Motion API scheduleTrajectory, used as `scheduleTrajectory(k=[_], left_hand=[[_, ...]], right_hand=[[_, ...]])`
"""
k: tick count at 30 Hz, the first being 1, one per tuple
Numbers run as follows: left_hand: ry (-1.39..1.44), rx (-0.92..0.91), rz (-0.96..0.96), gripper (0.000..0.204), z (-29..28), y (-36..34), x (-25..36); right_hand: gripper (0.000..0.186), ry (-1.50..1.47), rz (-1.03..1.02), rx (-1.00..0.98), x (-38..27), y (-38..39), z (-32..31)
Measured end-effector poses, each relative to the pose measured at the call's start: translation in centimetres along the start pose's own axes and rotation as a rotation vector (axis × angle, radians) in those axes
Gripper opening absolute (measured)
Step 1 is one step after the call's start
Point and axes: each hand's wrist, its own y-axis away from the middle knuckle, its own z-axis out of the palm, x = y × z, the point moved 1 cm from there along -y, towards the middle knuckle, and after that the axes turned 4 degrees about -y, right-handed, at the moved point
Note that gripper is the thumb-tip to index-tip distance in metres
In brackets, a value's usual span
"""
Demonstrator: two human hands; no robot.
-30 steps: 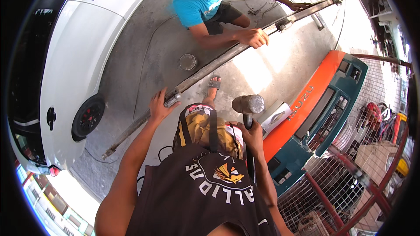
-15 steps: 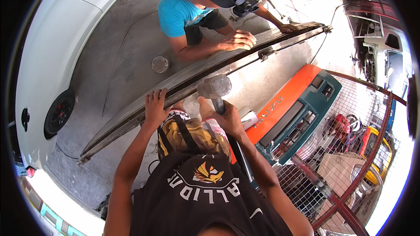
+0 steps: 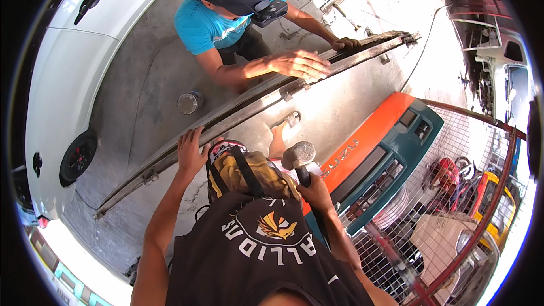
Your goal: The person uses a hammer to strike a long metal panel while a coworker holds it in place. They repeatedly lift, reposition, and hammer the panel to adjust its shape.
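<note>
A long, worn metal panel (image 3: 226,131) stands on its edge in front of me, running from lower left to upper right. My left hand (image 3: 191,152) grips its near rim, fingers hooked over the top. My right hand (image 3: 316,194) is closed round the black handle of a mallet (image 3: 299,154), whose thick grey head points up, apart from the panel. Across the panel a person in a blue shirt (image 3: 195,25) leans over it, one hand (image 3: 300,65) above its top edge and the other hand (image 3: 345,44) on the far end.
A white car (image 3: 62,79) stands on the left. Behind the panel a round can (image 3: 190,102) sits on the concrete floor. An orange and green truck front panel (image 3: 362,156) lies to my right, beside a wire mesh fence (image 3: 445,136) with vehicle parts beyond it.
The mallet and my right hand have moved right and down, away from the panel. The panel has tilted and shifted slightly left. The other person has moved left, one hand raised a little.
</note>
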Motion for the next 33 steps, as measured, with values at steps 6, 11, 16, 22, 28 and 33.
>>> scheduleTrajectory(k=[6,11,16,22,28,33], left_hand=[[0.065,0.063,-0.001,0.071,3.2,-12.9,18.8],[-0.123,-0.193,-0.219,0.072,5.6,-17.3,22.3],[-0.136,-0.193,-0.258,0.069,6.1,-17.2,22.8],[-0.135,-0.08,-0.189,0.071,6.6,-16.8,22.3],[-0.048,-0.123,-0.249,0.067,6.7,-17.4,21.8],[-0.02,-0.173,-0.268,0.064,6.2,-17.5,21.9]], right_hand=[[0.028,-0.034,-0.035,0.031,7.2,-4.4,-10.0],[0.022,-0.129,-0.086,0.039,3.4,-7.1,-17.9],[0.028,-0.07,-0.225,0.124,-2.4,-11.4,-23.3],[0.029,-0.012,-0.475,0.229,-8.8,-16.0,-24.7],[0.031,0.018,-0.502,0.198,-5.7,-21.9,-21.6],[0.028,-0.114,-0.463,0.094,-6.2,-21.8,-21.5]])
